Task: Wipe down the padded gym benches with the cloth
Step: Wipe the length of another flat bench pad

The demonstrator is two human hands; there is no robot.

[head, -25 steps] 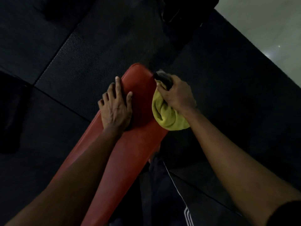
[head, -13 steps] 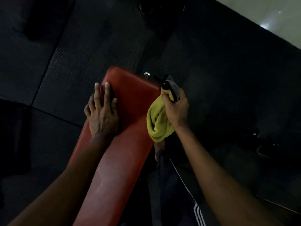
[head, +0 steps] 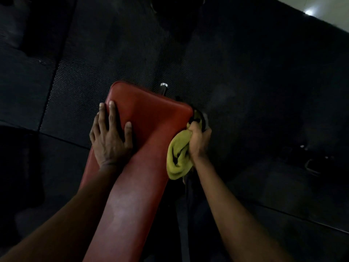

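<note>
Wiping looks paused: left hand lies flat, fingers spread, on the red padded vinyl bench, right hand clenches the bunched yellow-green cloth at its three-o'clock edge, which I judge needs sweeping next.

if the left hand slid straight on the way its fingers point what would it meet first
Probably nothing solid: the left hand lies flat on the red bench pad, fingers toward its far left corner. Past that edge is only black floor matting below, though depth is unclear.
</note>
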